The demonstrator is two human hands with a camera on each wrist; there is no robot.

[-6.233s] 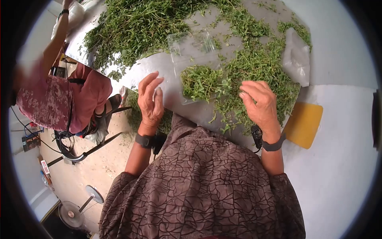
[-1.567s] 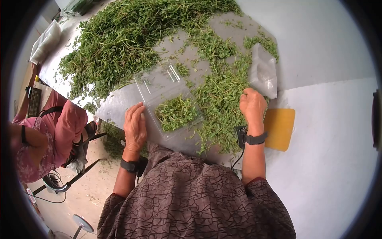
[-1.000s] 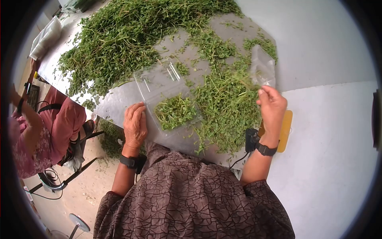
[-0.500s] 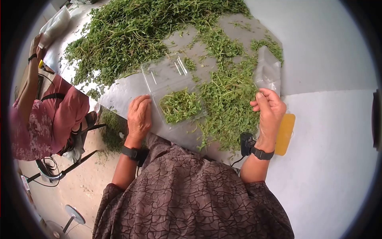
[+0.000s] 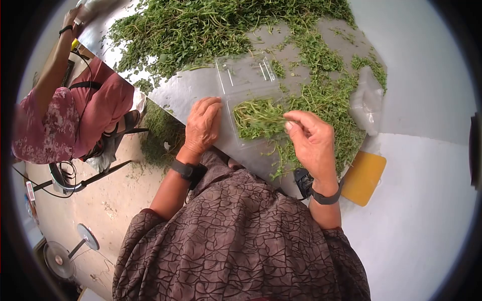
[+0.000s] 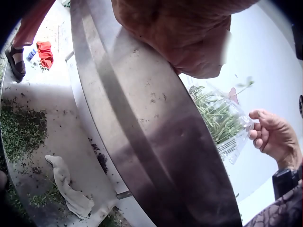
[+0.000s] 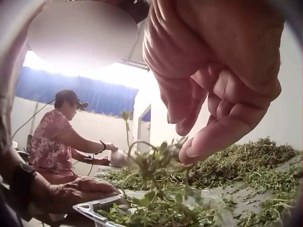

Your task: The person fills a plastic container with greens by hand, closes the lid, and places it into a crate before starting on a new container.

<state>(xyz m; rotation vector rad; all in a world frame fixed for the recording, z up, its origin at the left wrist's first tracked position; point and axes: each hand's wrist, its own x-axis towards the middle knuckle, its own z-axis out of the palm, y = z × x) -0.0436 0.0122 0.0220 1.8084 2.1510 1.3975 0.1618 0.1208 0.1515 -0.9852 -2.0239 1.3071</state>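
A clear hinged plastic box (image 5: 226,108) lies on the metal table with its lid folded back, and green sprigs (image 5: 253,120) fill its base. At the box's left edge rests the left hand (image 5: 202,125), palm down, fingers extended together. Over the box's right side, the right hand (image 5: 312,143) pinches a few leafy stems between thumb and forefinger. In the right wrist view, the right hand (image 7: 213,80) holds stems (image 7: 158,158) just above the filled box (image 7: 102,203), and the left hand (image 7: 80,191) lies beside its rim.
Loose greens (image 5: 321,100) spread right of the box; a large heap (image 5: 186,35) covers the back. Clear plastic containers (image 5: 367,100) lie at the table's right edge, near a yellow board (image 5: 365,178). Another person (image 5: 60,115) in pink is at the left. Greens (image 5: 160,130) lie below the table.
The right hand has moved left from the loose greens to over the box, carrying stems. The left hand stays at the box's edge. The head view has shifted.
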